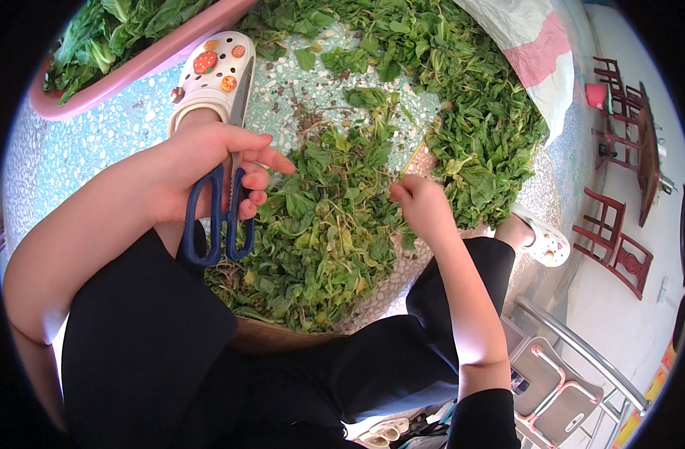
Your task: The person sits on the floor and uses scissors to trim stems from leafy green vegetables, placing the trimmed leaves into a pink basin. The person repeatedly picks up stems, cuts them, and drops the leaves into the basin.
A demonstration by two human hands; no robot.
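My left hand (207,149) is shut on a pair of scissors (216,244). Their dark blue handle loops hang toward me, and the metal blades point away past my shoe. Some fingers of this hand are spread beside the handles. Below and between my hands lies a pile of leafy greens (331,224), some leaves yellowing, with thin stems and roots mixed in. Over its right edge, my right hand (426,205) has its fingers curled together, thumb against index finger. Whether a stem is pinched there is hidden by the fingers.
A larger heap of greens (477,134) curves along the right and far side, beside a white-and-pink woven sack (536,62). Leafy vegetables fill a pink basin (151,64) at upper left. Soil crumbs dot the terrazzo floor (275,73). Wooden chairs (600,224) stand far right.
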